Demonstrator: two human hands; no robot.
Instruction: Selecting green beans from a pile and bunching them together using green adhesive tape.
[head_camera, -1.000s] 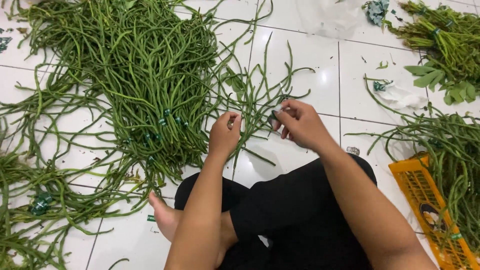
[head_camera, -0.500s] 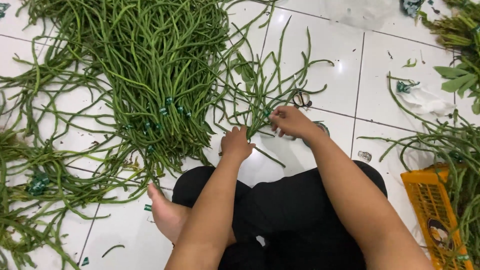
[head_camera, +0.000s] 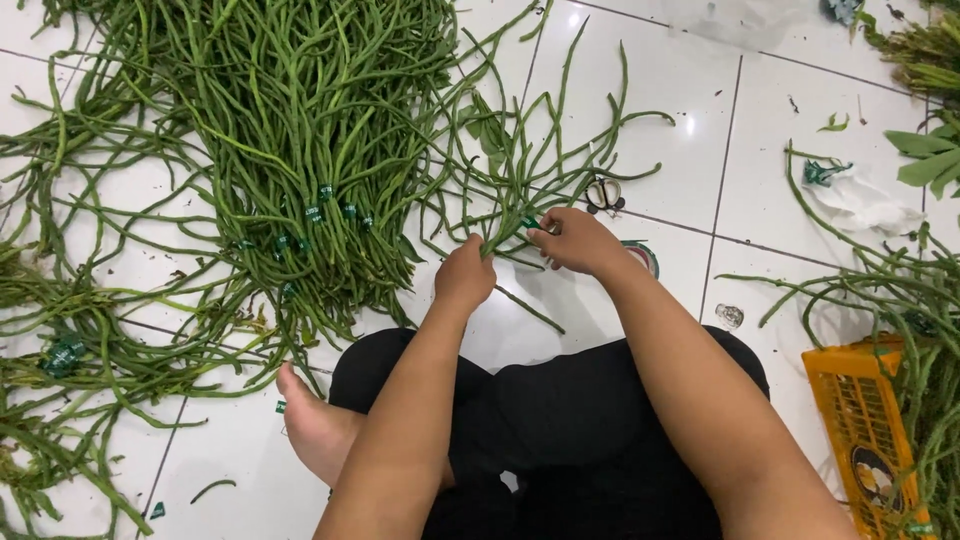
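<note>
Green long beans (head_camera: 520, 190), thin, fanned, pinched together in left hand (head_camera: 465, 275) and right hand (head_camera: 580, 242).

Floor (head_camera: 690, 150): glazed white ceramic tile, smooth and glossy, showing bright light reflections, with dark matt grout lines. Long beans (head_camera: 300, 130): smooth, matt green pods, several bundles banded with shiny green tape (head_camera: 325, 192). Crate (head_camera: 865, 430): yellow moulded plastic lattice, semi-matt; trousers (head_camera: 570, 420): black matt cloth; crumpled white wrapper (head_camera: 865, 205): thin, plastic-like.
</note>
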